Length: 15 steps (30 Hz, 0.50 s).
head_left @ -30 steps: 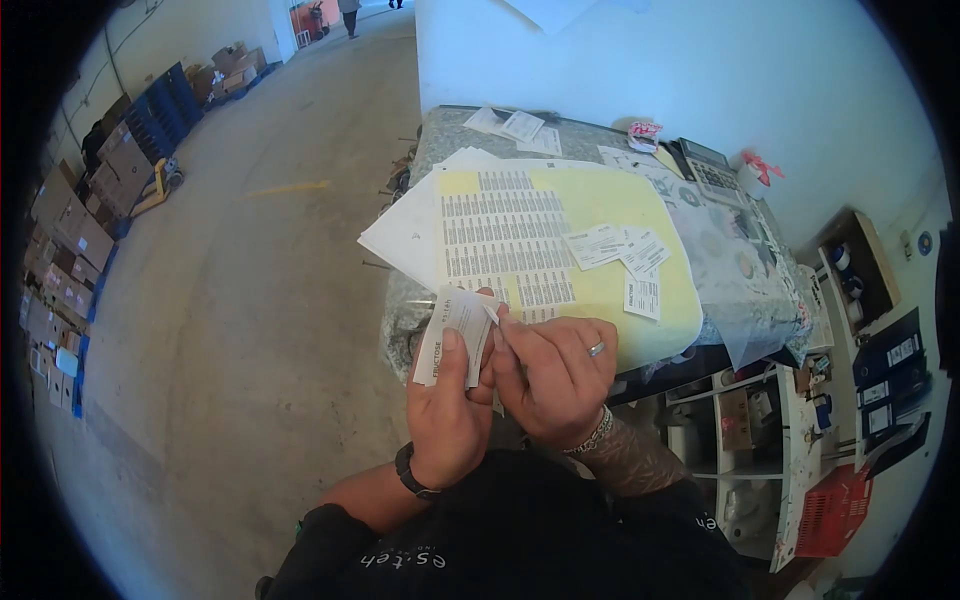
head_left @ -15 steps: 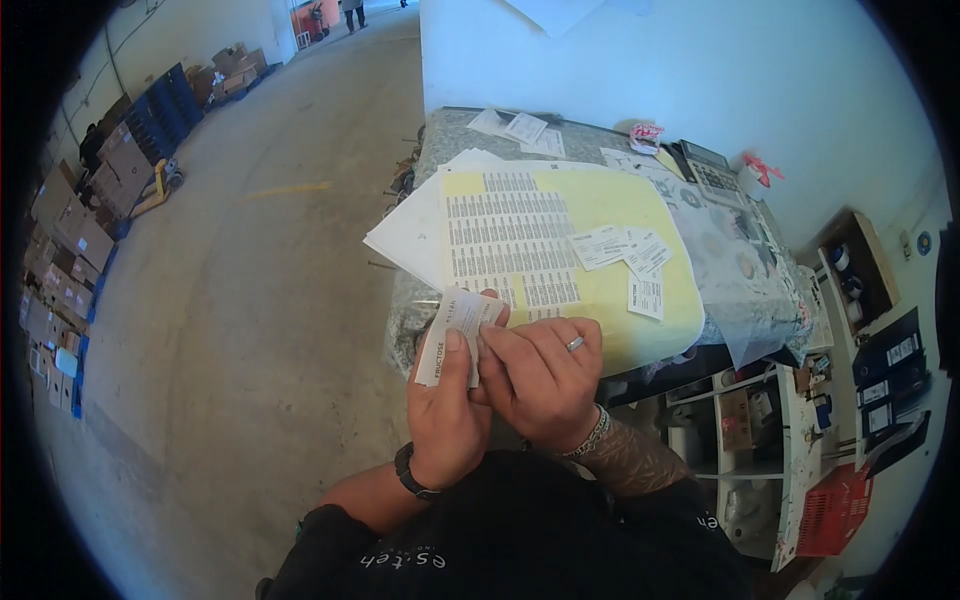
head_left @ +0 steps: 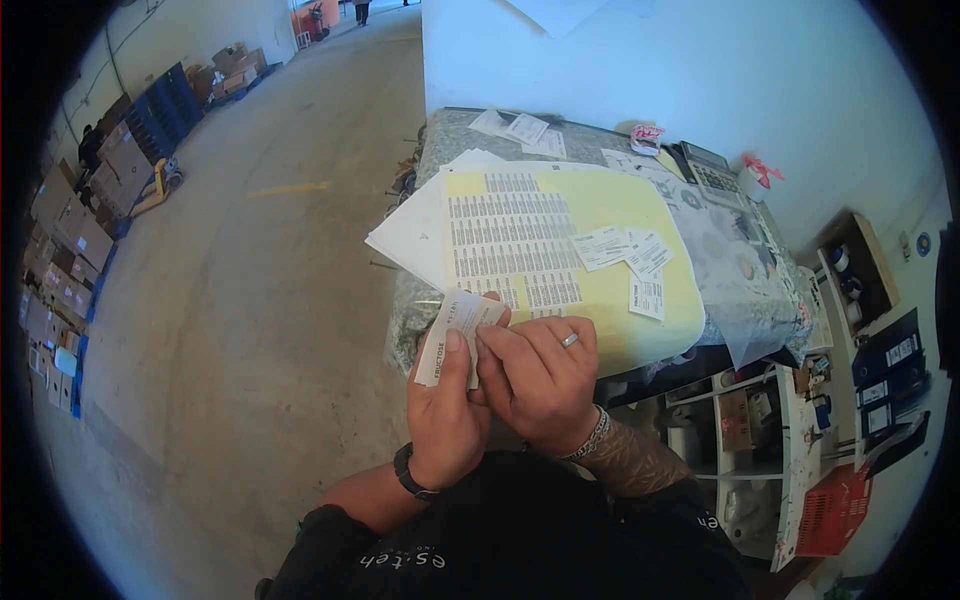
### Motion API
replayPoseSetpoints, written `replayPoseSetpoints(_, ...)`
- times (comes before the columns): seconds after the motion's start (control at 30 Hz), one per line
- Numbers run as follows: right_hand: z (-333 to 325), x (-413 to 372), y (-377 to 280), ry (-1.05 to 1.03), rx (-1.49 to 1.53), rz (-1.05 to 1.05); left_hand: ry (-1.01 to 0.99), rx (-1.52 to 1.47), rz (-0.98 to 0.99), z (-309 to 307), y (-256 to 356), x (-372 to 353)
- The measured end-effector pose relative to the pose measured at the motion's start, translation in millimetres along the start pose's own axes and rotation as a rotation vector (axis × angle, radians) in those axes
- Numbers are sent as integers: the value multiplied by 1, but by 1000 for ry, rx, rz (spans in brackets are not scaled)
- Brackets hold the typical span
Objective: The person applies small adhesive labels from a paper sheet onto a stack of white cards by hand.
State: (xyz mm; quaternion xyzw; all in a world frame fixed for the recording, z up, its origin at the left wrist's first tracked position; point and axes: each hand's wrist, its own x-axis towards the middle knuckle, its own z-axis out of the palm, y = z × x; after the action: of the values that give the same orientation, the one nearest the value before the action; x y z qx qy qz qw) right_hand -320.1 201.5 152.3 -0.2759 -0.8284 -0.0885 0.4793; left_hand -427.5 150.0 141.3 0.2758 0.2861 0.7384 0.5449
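Observation:
My left hand [head_left: 446, 410] is closed on a white paper label [head_left: 440, 345] printed FRUCTOSE, its thumb pressed flat on the front. At the label's right edge, my right hand [head_left: 545, 380] has thumb and forefinger pinched together; the exact contact is partly hidden by the fingers. Just beyond both hands lies a yellow backing sheet [head_left: 625, 200] with rows of small printed stickers [head_left: 510, 232] on its left part. Several loose white labels [head_left: 602, 248] rest on the yellow area, one of them also reading FRUCTOSE.
The sheet lies on a table with a patterned cover [head_left: 450, 140]. A calculator [head_left: 712, 175] and more paper slips [head_left: 526, 128] sit toward the back. Shelving [head_left: 790, 450] and a red basket [head_left: 835, 510] stand at right. Boxes and a yellow pallet jack [head_left: 158, 188] line the left; a person's legs show far off.
My right hand has shifted very slightly at the label's edge; the left hand keeps its hold. The distant person has moved a little to the right.

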Motion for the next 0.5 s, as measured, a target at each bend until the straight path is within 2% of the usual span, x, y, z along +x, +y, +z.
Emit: replayPoseSetpoints(0.5,-4,-7,-6,-97,42,2,46,-10,-52,-2,7,4)
